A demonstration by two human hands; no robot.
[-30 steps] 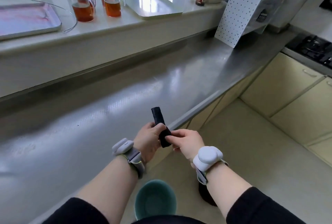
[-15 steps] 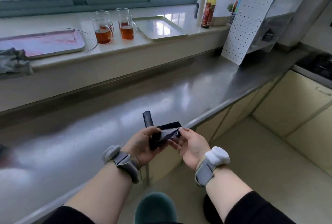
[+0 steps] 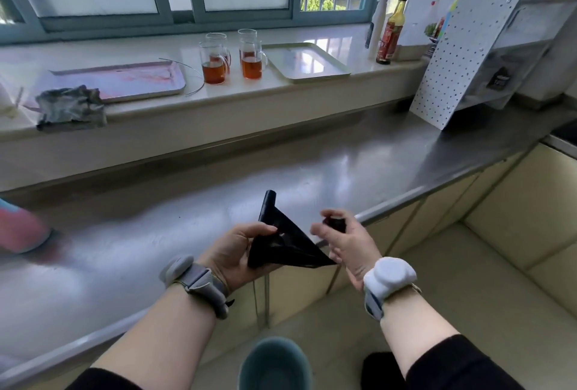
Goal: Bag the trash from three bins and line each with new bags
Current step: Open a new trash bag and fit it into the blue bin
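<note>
A roll of black trash bags (image 3: 269,207) is partly unrolled, and a sheet of black bag (image 3: 288,246) stretches between my hands above the counter's front edge. My left hand (image 3: 242,250) grips the roll end, thumb on top. My right hand (image 3: 345,241) pinches the free end of the sheet and holds it out to the right. A teal bin (image 3: 276,364) stands on the floor below my arms; only its rim and inside show. A black shape (image 3: 379,369) lies on the floor beside the bin, under my right forearm.
The steel counter (image 3: 156,233) runs left to right. On the sill behind stand several glass mugs of tea (image 3: 215,64), two trays (image 3: 307,61), a grey rag (image 3: 71,108) and bottles (image 3: 390,33). A perforated white board (image 3: 468,42) leans at the right. Something pink (image 3: 18,227) lies at the far left.
My hands have drawn apart and pulled a length of bag off the roll. My head has lifted, so the window and sill show higher.
</note>
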